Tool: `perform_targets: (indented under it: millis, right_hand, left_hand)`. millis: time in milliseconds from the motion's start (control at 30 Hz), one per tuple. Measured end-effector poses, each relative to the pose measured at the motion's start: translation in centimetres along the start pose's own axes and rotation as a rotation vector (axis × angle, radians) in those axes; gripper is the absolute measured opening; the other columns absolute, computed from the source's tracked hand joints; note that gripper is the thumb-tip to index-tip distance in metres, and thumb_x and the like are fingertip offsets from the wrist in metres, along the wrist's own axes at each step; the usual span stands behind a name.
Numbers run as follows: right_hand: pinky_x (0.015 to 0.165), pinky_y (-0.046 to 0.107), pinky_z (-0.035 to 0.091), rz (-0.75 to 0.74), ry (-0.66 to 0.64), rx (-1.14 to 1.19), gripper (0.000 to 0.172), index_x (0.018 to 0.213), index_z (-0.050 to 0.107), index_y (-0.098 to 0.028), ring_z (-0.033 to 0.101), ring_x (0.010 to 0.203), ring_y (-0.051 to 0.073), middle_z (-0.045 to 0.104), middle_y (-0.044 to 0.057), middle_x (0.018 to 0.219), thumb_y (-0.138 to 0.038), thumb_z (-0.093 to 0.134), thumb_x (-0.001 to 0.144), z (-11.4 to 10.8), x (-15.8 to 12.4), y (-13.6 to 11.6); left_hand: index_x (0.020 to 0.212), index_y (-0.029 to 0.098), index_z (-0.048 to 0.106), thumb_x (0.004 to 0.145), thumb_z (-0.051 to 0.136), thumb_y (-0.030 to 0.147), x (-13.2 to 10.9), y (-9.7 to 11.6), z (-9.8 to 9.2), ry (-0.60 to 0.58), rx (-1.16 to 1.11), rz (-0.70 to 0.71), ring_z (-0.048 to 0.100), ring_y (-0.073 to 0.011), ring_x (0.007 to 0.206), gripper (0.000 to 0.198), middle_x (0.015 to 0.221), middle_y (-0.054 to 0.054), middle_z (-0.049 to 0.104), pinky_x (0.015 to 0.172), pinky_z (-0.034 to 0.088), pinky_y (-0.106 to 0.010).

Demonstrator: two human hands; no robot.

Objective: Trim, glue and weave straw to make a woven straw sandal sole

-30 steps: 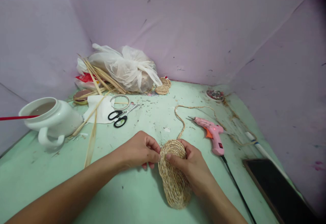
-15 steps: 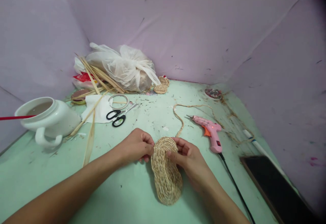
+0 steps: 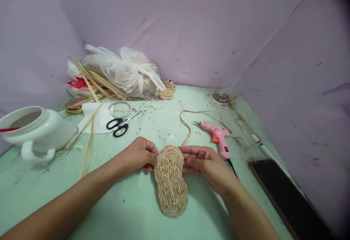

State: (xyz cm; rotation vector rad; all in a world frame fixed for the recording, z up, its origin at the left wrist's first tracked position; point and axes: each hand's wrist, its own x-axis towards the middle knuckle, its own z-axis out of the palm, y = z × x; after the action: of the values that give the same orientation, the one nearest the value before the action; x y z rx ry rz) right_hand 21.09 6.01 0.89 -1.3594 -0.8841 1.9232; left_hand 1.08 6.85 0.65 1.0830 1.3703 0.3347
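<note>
A sole-shaped piece of coiled straw braid (image 3: 171,185) lies lengthwise in front of me on the green tabletop, narrowing at its waist. At its upper left edge, the curled fingers and thumb of my left hand (image 3: 143,156) pinch the rim. My right hand (image 3: 203,161) is at the upper right edge, fingers bent against the rim and thumb beside it; the fingertips are partly hidden. From the top of the sole a loose braided cord (image 3: 188,125) runs away and curves right. Beyond my right hand lies a pink glue gun (image 3: 218,134), its nozzle pointing left.
Black-handled scissors (image 3: 120,123) and a tape ring (image 3: 120,109) lie left of centre. A white pot (image 3: 51,129) of liquid stands far left. Straw strips (image 3: 94,81) and a plastic bag (image 3: 128,72) are at the back. A phone (image 3: 287,196) lies at right beside a white stick (image 3: 270,156).
My right thumb has slid off the sole's top surface to its right edge, and the right fingers have straightened somewhat. The left hand keeps its pinch. The whole view has shifted slightly.
</note>
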Motion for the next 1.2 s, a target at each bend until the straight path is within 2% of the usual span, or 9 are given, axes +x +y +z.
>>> perform_targets:
  millis: [233, 600, 900, 1100, 1200]
  right_hand:
    - [0.062, 0.03, 0.051, 0.002, -0.003, -0.018, 0.037, 0.08, 0.071, -0.013, 0.065, 0.064, 0.016, 0.071, 0.006, 0.068, -0.03, 0.079, 0.049, 0.1, 0.3, 0.3]
    - [0.063, 0.03, 0.053, -0.017, 0.015, -0.066, 0.038, 0.077, 0.072, -0.012, 0.064, 0.061, 0.016, 0.07, 0.005, 0.063, -0.032, 0.081, 0.047, -0.1, 0.5, 0.6]
    - [0.06, 0.03, 0.053, -0.094, 0.108, -0.048, 0.027, 0.07, 0.069, -0.014, 0.065, 0.058, 0.017, 0.069, 0.005, 0.06, -0.026, 0.081, 0.049, 0.1, 1.0, 1.5]
    - [0.066, 0.031, 0.052, -0.041, -0.028, 0.006, 0.034, 0.075, 0.07, -0.013, 0.066, 0.061, 0.016, 0.071, 0.006, 0.068, -0.034, 0.08, 0.051, 0.2, 0.4, 0.4]
    - [0.063, 0.028, 0.052, -0.018, -0.028, 0.015, 0.037, 0.075, 0.07, -0.013, 0.065, 0.059, 0.014, 0.07, 0.005, 0.066, -0.036, 0.081, 0.049, 0.1, 0.2, 0.1]
  left_hand:
    - [0.056, 0.013, 0.058, 0.051, 0.055, 0.015, 0.0, 0.1, 0.1, -0.014, -0.019, 0.004, 0.047, -0.0077, 0.037, 0.006, 0.039, 0.003, 0.053, 0.035, 0.029, -0.018]
    - [0.056, 0.013, 0.058, 0.053, 0.055, 0.013, 0.1, -0.2, 0.0, -0.022, -0.045, 0.035, 0.047, -0.0079, 0.036, 0.005, 0.038, 0.003, 0.053, 0.035, 0.033, -0.018]
    - [0.057, 0.013, 0.058, 0.052, 0.054, 0.013, -0.2, 0.2, -0.1, -0.022, -0.049, 0.035, 0.047, -0.008, 0.037, 0.006, 0.038, 0.003, 0.053, 0.037, 0.034, -0.018]
    - [0.059, 0.013, 0.057, 0.053, 0.054, 0.016, 0.0, -0.1, -0.3, -0.027, -0.04, 0.022, 0.044, -0.0074, 0.036, 0.008, 0.039, 0.003, 0.053, 0.036, 0.031, -0.018]
    - [0.059, 0.013, 0.057, 0.053, 0.054, 0.018, 0.1, -0.1, -0.3, -0.012, -0.033, 0.022, 0.045, -0.0081, 0.037, 0.009, 0.04, 0.003, 0.054, 0.037, 0.032, -0.019]
